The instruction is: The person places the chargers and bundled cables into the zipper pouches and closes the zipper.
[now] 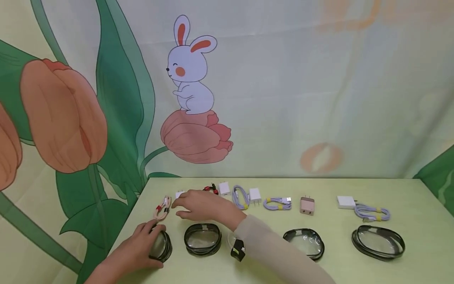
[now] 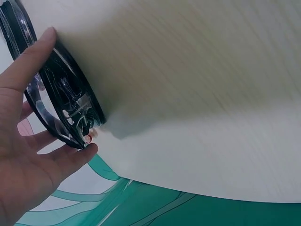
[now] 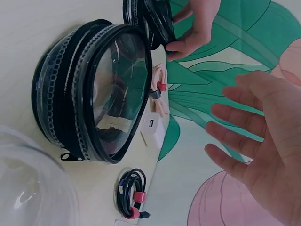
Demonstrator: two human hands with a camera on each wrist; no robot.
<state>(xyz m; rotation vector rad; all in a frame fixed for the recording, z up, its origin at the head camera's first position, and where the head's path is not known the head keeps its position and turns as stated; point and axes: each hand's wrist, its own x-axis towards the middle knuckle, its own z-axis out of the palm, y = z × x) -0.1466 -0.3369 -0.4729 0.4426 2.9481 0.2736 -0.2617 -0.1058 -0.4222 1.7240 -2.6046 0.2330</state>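
Observation:
At the table's left end my left hand grips a small clear round zip pouch with black trim. In the left wrist view, thumb and fingers span opposite sides of this pouch, which stands tilted. My right hand is in the air with loosely spread fingers and holds nothing. Nearest to it are a white charger plug, partly hidden in the head view, and a bundled pink cable with a red tie. A second clear pouch stands right of my left hand.
Along the back lie a black cable with red ties, white plugs, lilac cables and a pink plug. More pouches stand at the front right. A clear round container and a black item sit beneath my right forearm.

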